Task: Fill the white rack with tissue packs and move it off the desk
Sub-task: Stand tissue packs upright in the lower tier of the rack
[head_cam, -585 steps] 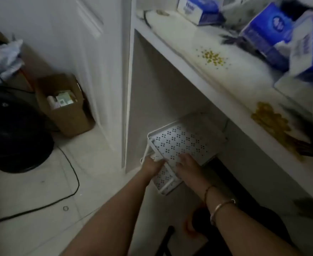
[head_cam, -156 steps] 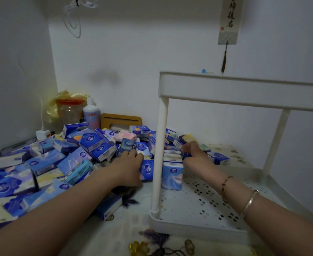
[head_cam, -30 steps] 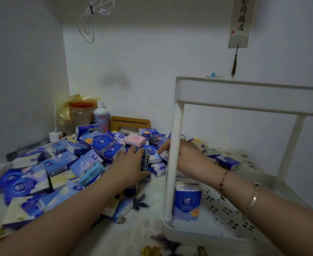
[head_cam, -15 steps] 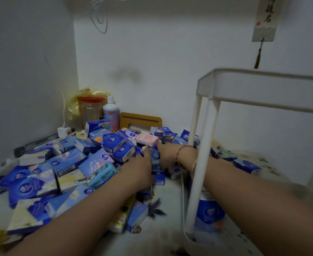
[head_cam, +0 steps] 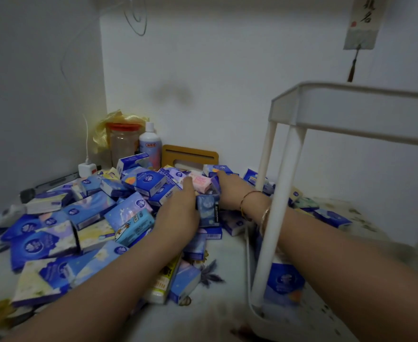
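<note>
the white rack (head_cam: pixel 285 193) stands on the table (head_cam: pixel 217 314) and serves as the landmark here: its near post rises from the corner of the perforated bottom tray to the rim of the upper shelf. inside that bottom tray, just behind the near post, one blue tissue pack (head_cam: pixel 283 283) stands upright. to the left of the rack a heap of tissue packs (head_cam: pixel 84 218) covers the table, most of them blue, a few pale yellow, and one pink pack (head_cam: pixel 201 183) near the top of the heap. both hands reach into the heap just left of the rack. the left hand (head_cam: pixel 179 213) lies over the packs with its fingers bent down around them, and between the two hands a dark blue pack (head_cam: pixel 207 209) stands on end; the left grip seems to press on that pack, though whether it truly holds it i cannot tell. the right hand (head_cam: pixel 229 191), with two bracelets on its wrist, passes beside the rack's posts and its fingers curl over packs beside the pink one; what its grip holds is hidden. farther left of the rack, against the back wall, stand a jar with a red lid (head_cam: pixel 123 141), a white bottle (head_cam: pixel 150 145), and a wooden holder (head_cam: pixel 190 156). a white plug (head_cam: pixel 87 169) sits by the side wall.
</note>
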A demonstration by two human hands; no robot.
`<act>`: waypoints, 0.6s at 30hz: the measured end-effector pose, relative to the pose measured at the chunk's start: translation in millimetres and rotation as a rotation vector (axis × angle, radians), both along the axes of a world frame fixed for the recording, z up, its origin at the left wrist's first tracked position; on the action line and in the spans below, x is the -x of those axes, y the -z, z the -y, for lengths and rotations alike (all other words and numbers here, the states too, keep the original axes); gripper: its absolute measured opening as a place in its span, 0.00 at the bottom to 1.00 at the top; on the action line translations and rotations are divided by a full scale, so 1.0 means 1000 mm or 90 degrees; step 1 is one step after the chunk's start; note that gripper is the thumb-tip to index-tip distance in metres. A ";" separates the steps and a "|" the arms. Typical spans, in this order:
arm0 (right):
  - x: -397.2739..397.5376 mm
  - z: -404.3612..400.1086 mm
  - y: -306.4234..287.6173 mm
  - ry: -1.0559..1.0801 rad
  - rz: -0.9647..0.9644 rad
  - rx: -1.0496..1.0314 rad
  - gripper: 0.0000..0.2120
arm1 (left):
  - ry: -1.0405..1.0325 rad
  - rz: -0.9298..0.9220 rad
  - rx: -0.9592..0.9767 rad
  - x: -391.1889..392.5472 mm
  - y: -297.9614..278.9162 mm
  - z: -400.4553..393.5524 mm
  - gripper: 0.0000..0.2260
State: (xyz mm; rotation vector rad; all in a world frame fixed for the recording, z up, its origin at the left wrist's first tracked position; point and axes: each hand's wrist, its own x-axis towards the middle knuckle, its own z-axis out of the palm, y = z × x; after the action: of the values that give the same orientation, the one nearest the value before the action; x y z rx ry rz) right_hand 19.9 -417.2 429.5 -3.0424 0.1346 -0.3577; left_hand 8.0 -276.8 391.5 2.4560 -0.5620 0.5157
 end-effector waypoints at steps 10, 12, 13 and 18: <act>0.081 0.002 -0.049 -0.180 0.248 -0.336 0.13 | 0.147 -0.063 0.391 0.042 -0.062 -0.038 0.19; 0.100 0.006 -0.054 -0.167 0.207 -0.453 0.13 | 0.214 -0.198 0.482 0.052 -0.068 -0.042 0.17; 0.109 0.010 -0.054 -0.168 0.177 -0.530 0.16 | 0.252 -0.261 0.511 0.057 -0.070 -0.043 0.16; 0.153 0.032 -0.051 -0.177 0.059 -0.954 0.16 | 0.379 -0.391 0.505 0.079 -0.069 -0.040 0.16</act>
State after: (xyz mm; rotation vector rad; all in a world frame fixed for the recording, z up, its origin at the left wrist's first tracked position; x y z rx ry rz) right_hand -133.1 -448.7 480.5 -1.5301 -0.0342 -0.2015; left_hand -70.6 -237.2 460.1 1.4667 -0.6240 -0.2364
